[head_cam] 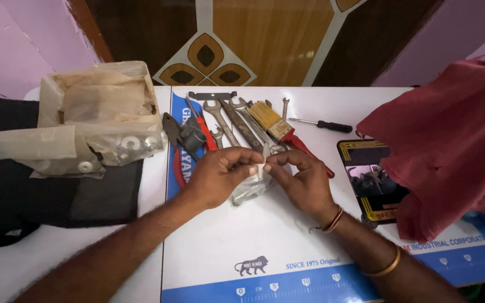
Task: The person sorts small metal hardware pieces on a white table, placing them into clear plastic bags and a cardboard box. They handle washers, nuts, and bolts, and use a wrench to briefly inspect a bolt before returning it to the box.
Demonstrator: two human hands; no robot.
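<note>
Both hands [265,174] pinch a small clear plastic bag [252,188] above the white table [225,235].

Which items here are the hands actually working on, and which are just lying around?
In hand:
- small clear plastic bag, pinched at its top by left hand and right hand

Lying about:
- spanners
- paintbrush
- screwdriver
- pliers
- big bag of washers
- red cloth
- phone
</note>
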